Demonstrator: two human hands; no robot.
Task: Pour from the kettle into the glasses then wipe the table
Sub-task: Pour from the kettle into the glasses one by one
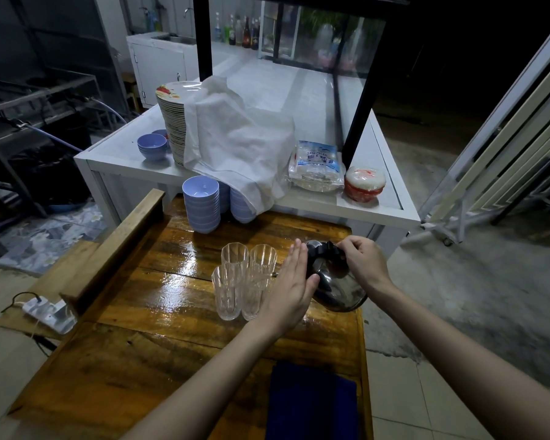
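A dark shiny kettle (337,287) stands at the right edge of the glossy wooden table (146,319). My right hand (361,260) is closed on its black handle at the top. My left hand (294,287) lies flat, fingers straight, against the kettle's left side. Several clear ribbed glasses (242,281) stand bunched together just left of that hand, and they look empty. A dark blue cloth (311,401) lies folded on the near right part of the table.
Stacks of lilac bowls (201,203) stand at the table's far end. Behind is a white counter (378,204) with a plate stack under a white cloth (235,138), packets and a red-white tub (365,184). A power strip (50,312) lies on the floor, left.
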